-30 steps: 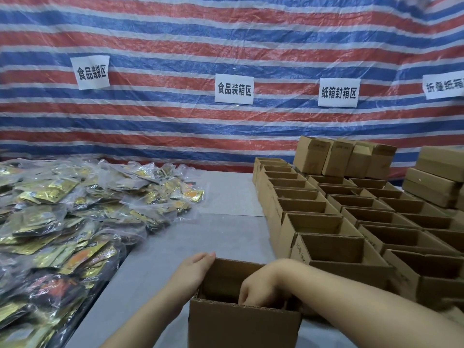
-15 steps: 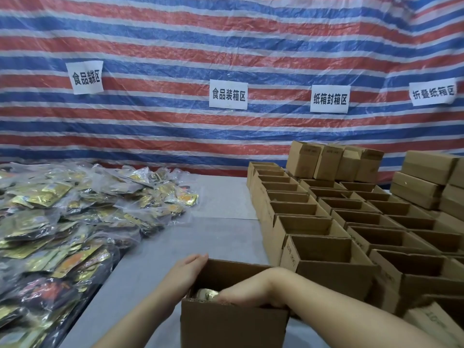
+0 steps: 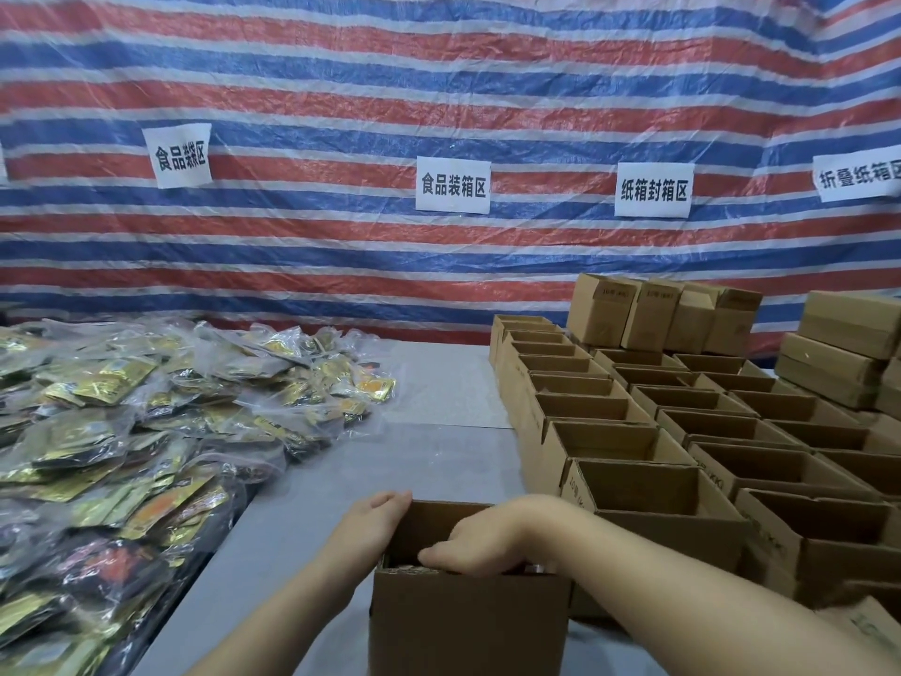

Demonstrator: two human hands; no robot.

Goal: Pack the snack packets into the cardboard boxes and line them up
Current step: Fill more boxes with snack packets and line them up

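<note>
An open cardboard box (image 3: 468, 622) stands on the grey table (image 3: 439, 461) right in front of me. My left hand (image 3: 370, 524) rests flat against the outside of its left wall, fingers reaching the far corner. My right hand (image 3: 478, 544) dips into the box from above. Its fingertips are hidden behind the front wall, and little of the box's contents shows. A big heap of snack packets (image 3: 146, 431) in clear bags, gold and dark, covers the table's left side.
Rows of open cardboard boxes (image 3: 609, 431) stand lined up on the right, the nearest one touching my box. Closed boxes (image 3: 658, 314) stand behind them and more are stacked at the far right (image 3: 838, 348). A striped tarp with paper signs (image 3: 453, 190) forms the back wall.
My right hand lifted slightly, showing a gold packet in the box, then sank deeper inside. The left hand stayed on the box's left wall. The view shifted a little.
</note>
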